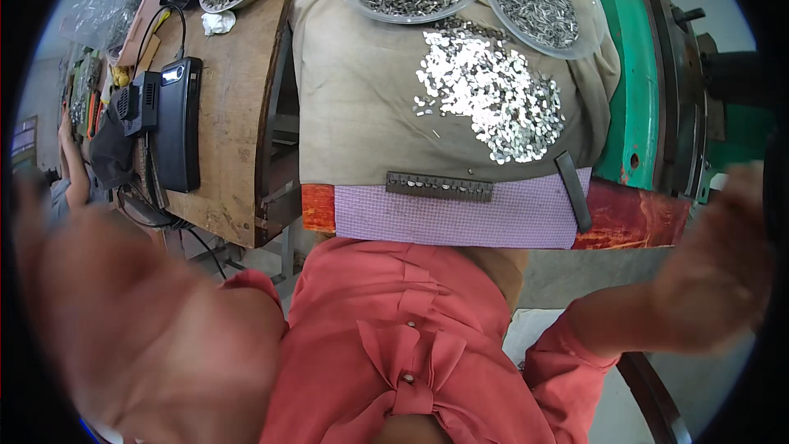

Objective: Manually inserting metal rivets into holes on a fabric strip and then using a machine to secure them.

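Steel slotted bar (440, 187) lies crosswise ahead, between your 2 empty, spread hands; your right hand (713, 267) sits slightly nearer than your left hand (136, 321).

Left hand (123, 312) lower left: heavily blurred, fingers indistinguishable, cut by the frame rim. Right hand (723, 255) at right edge: blurred, fingertips lost in the dark rim. Small metal pieces (493, 90) on the cloth, upper centre: too small to tell shape.
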`<action>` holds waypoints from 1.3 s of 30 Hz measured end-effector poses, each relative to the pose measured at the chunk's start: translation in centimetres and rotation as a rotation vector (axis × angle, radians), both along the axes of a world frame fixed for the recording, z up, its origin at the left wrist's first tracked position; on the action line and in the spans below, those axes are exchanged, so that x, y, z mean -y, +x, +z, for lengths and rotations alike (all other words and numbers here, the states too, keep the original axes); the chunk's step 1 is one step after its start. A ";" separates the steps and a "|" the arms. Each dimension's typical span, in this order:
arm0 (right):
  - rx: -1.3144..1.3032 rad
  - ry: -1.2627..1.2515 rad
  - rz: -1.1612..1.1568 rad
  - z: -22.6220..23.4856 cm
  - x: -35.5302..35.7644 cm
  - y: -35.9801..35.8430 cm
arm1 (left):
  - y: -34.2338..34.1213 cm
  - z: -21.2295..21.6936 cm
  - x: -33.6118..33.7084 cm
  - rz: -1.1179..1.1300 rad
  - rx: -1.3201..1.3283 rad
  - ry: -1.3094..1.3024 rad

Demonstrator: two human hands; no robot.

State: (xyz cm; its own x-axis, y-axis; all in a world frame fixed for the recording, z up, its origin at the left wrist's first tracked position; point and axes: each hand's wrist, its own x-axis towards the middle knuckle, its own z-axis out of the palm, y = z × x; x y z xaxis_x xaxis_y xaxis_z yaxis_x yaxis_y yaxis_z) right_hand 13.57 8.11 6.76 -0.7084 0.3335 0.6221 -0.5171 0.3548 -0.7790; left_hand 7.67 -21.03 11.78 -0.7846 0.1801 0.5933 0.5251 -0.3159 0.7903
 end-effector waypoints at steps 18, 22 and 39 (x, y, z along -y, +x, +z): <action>0.631 0.660 0.249 -6.9 6.1 -3.8 | -1.2 -14.3 -0.2 -0.059 -0.031 -0.904; 0.694 0.665 0.275 -6.8 6.1 -4.4 | -1.6 -14.8 -0.6 -0.058 -0.051 -0.886; 0.581 0.701 0.159 -6.3 5.1 -2.7 | -1.9 -14.8 -3.1 -0.094 -0.068 -0.876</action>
